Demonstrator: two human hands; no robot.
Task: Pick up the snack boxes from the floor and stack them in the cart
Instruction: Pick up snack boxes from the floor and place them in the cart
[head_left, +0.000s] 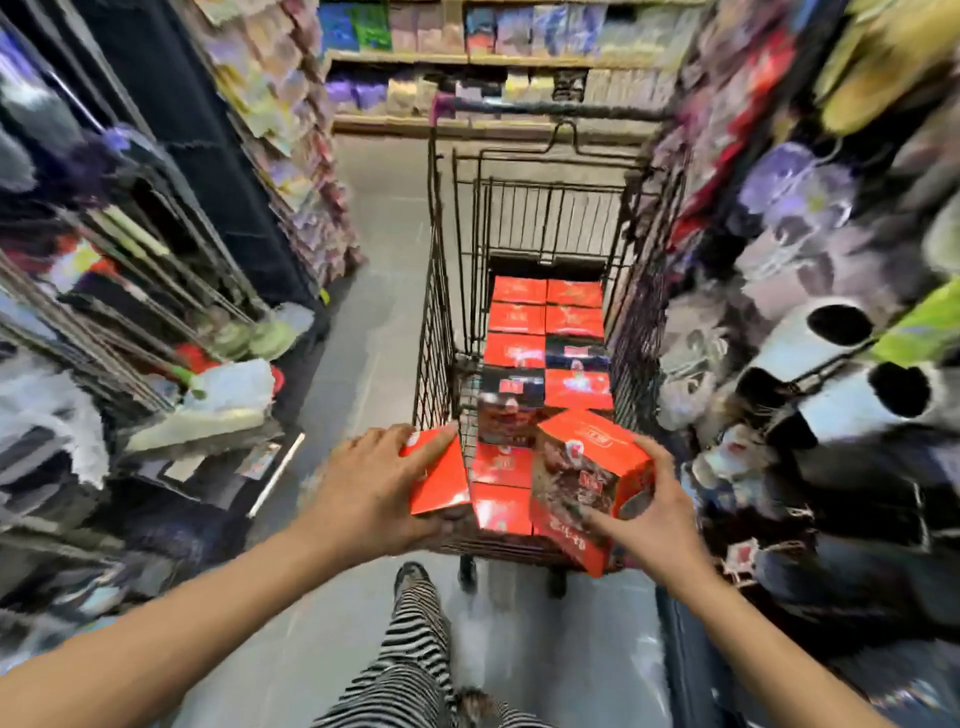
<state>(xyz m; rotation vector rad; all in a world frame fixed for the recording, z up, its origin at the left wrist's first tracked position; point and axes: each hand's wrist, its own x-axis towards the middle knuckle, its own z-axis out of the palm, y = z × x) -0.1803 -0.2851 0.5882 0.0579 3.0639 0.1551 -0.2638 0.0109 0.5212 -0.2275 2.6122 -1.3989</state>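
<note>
Nearest the camera, a leg in striped trousers (415, 649) stood on the grey floor (384, 234), a dark shoe (411, 571) pointing toward the cart (435, 312). Both bare forearms reached forward over it.

The left hand (374, 488) gripped a red snack box (441, 478) at the cart's near left corner, fingers curled over the upper corner and thumb clamped along the lower edge. The box stood on edge, against the wire wall there (whether just inside or just outside the basket could not be told).

The right hand (654, 509) held a second snack box (587, 483), red on top with a dark printed face, tilted over the near right end of the basket. Its fingers were spread and wrapped round the right side, with the thumb pressed on the near face.

Beyond the hands, the stacked boxes (545, 332) lay flat in the basket in two rows running away from the near end, mostly red tops with a few dark ones among them.

To the right of the cart hung black-and-white plush toys (831, 374), close against its wire side. To the left stood blurred racks of goods (156, 260).

At the far end, the cart's handle bar (545, 108) crossed in front of wooden shelves (493, 62) filled with coloured packets.
</note>
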